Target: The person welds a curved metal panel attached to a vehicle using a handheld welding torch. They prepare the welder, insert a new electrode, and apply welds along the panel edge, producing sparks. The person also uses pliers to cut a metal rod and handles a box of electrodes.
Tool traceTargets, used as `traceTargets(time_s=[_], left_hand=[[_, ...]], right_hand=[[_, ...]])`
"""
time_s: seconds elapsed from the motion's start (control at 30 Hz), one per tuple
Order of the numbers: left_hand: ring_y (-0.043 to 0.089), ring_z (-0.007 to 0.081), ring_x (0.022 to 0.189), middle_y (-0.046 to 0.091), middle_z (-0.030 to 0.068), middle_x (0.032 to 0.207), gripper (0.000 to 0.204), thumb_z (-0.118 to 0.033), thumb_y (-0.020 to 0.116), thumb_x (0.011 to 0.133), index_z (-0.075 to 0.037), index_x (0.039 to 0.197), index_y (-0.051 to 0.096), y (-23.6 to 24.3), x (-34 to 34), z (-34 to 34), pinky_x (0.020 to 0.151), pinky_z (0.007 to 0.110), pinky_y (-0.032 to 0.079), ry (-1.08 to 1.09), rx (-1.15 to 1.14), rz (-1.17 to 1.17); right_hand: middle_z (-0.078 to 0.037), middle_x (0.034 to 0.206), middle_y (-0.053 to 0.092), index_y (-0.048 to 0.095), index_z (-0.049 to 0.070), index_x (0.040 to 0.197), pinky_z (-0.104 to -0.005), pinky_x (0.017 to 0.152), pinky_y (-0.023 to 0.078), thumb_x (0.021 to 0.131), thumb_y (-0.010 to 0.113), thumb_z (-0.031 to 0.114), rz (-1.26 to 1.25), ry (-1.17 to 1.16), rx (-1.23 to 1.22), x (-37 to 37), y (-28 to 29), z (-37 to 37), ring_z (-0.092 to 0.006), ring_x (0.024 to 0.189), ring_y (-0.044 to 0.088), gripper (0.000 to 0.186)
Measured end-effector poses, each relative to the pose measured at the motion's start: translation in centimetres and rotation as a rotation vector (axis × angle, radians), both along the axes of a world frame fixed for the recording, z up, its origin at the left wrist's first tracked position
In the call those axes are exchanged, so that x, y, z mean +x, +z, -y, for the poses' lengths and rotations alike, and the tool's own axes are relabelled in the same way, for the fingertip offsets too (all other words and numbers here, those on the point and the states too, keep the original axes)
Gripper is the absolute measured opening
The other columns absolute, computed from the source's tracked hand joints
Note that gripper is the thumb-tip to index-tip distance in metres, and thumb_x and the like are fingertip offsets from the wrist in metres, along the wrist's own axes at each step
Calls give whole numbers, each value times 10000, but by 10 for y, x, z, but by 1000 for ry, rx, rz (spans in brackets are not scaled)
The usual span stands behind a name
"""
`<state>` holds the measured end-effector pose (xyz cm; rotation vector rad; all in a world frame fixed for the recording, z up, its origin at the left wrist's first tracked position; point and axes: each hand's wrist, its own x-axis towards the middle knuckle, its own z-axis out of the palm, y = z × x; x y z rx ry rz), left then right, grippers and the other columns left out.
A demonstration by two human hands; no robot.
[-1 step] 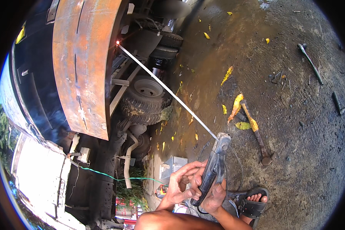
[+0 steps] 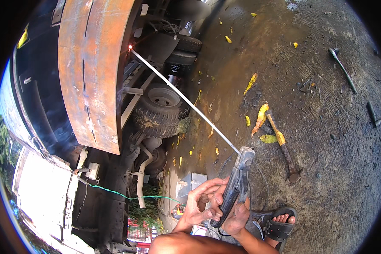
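My left hand closes round the black handle of a welding electrode holder from its left side. From below and to the right, my right hand grips the same handle. In the holder's jaws sits a long white welding rod, slanting up and to the left. Its far tip glows bright red-orange against the right edge of a curved, rusty steel plate with several dark slots down its middle.
Behind the plate lie a truck's frame and tyres. A hammer, a ratchet wrench and yellow leaves rest on the wet concrete. My sandalled foot is right of my hands. A grey metal box and a green wire are to the left.
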<state>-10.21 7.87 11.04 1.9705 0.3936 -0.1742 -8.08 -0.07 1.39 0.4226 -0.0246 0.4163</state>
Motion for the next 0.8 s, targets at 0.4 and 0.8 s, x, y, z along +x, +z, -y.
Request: traceTargets(time_s=[0.4, 0.8], left_hand=[[598, 291, 1144, 474, 231, 1393, 932, -581, 684, 818, 76, 1396, 364, -11, 8, -12, 989, 424, 462, -46, 26, 57], [558, 295, 1214, 421, 219, 1461, 1043, -712, 593, 818, 32, 1483, 286, -9, 9, -7, 1023, 444, 429, -72, 31, -41]], right_hand=[[-51, 808, 476, 394, -4, 1218, -257, 403, 375, 876, 482, 645, 55, -187, -472, 14, -2, 13, -123, 495, 421, 739], [-92, 846, 515, 436, -17, 1143, -257, 420, 388, 887, 635, 462, -175, 296, 106, 22, -13, 21, -141, 505, 482, 578]])
